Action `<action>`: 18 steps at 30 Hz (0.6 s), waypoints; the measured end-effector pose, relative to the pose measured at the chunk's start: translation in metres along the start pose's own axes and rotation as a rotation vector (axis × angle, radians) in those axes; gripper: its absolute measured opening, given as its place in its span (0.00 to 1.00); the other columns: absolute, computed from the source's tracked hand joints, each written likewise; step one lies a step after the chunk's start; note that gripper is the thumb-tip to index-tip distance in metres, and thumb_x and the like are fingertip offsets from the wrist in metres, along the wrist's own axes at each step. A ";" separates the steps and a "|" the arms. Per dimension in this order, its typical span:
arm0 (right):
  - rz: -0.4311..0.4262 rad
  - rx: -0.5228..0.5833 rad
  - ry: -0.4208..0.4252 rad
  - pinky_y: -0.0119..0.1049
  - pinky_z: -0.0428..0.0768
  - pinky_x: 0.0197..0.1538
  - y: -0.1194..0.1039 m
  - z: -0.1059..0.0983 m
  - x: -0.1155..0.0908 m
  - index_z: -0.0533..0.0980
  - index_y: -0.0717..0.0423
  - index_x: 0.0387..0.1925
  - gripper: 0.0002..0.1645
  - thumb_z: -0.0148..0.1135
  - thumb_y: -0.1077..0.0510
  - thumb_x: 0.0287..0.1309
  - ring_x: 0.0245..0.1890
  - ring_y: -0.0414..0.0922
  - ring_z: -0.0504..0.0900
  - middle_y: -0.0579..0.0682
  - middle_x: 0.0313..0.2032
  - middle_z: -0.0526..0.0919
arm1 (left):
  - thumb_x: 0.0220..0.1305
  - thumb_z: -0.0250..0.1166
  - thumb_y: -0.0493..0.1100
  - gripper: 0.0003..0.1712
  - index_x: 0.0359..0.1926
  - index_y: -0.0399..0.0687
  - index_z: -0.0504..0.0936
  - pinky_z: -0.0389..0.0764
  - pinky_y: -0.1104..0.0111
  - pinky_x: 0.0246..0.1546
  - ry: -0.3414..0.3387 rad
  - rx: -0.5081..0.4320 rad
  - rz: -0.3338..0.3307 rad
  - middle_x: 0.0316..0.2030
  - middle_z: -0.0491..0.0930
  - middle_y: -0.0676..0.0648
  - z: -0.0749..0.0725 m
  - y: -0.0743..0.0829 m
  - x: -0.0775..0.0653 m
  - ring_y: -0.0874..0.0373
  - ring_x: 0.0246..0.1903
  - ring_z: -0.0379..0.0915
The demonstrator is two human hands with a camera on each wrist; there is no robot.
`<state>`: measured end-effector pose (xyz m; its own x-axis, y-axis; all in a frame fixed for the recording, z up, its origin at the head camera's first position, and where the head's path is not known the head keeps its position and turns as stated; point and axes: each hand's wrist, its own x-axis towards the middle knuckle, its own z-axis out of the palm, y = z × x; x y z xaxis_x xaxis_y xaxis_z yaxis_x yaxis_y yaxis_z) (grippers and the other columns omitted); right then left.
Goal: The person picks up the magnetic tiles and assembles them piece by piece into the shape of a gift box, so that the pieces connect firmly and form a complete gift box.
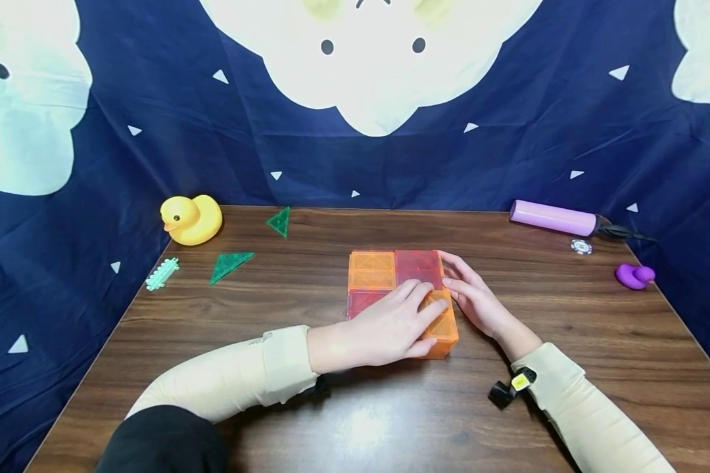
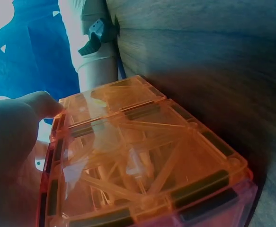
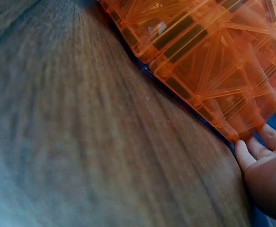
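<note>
A low box of clear magnetic tiles [image 1: 372,270] stands on the table, its top a checker of orange and red squares. My left hand [image 1: 387,325] lies over the near part of the top, fingers spread on the near-right orange tile [image 1: 444,325] and thumb at the front edge. In the left wrist view, the thumb [image 2: 45,105] touches the rim of the orange side tiles [image 2: 142,161]. Against the box's right side rests my right hand [image 1: 476,299], with its fingertips on the orange wall [image 3: 237,80]. Part of the top is hidden under my left hand.
Two green triangle tiles [image 1: 231,266] [image 1: 280,222] lie left of the box. A yellow duck [image 1: 192,220] and a mint toothed piece [image 1: 162,273] are at the left edge. Far right are a purple cylinder [image 1: 553,218], a poker chip [image 1: 581,247] and a purple duck [image 1: 634,276].
</note>
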<state>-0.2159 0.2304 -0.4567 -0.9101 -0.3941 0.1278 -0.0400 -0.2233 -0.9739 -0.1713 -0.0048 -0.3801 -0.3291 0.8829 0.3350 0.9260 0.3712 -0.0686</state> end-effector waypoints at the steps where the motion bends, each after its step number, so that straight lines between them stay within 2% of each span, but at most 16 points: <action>1: -0.002 0.000 0.000 0.32 0.70 0.64 0.000 0.000 0.000 0.57 0.58 0.77 0.33 0.46 0.64 0.74 0.62 0.42 0.74 0.51 0.65 0.71 | 0.68 0.63 0.51 0.29 0.63 0.38 0.74 0.70 0.60 0.60 0.002 0.001 -0.003 0.52 0.74 0.38 0.000 0.000 0.000 0.45 0.52 0.70; 9: -0.007 -0.002 -0.010 0.33 0.70 0.65 -0.002 0.000 0.000 0.57 0.56 0.77 0.32 0.46 0.64 0.74 0.63 0.42 0.73 0.51 0.66 0.71 | 0.67 0.63 0.51 0.30 0.63 0.37 0.74 0.70 0.59 0.61 0.001 -0.011 -0.026 0.53 0.73 0.37 0.001 0.000 -0.001 0.45 0.53 0.69; 18: -0.021 0.002 -0.014 0.33 0.70 0.65 -0.001 0.001 0.000 0.58 0.56 0.76 0.32 0.46 0.65 0.74 0.62 0.42 0.74 0.51 0.65 0.71 | 0.67 0.62 0.52 0.29 0.62 0.38 0.76 0.71 0.59 0.60 0.023 0.028 -0.040 0.54 0.75 0.37 0.003 0.003 -0.001 0.45 0.52 0.70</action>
<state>-0.2152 0.2302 -0.4557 -0.9034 -0.4014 0.1508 -0.0583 -0.2333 -0.9706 -0.1684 -0.0040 -0.3839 -0.3609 0.8606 0.3592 0.9067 0.4139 -0.0807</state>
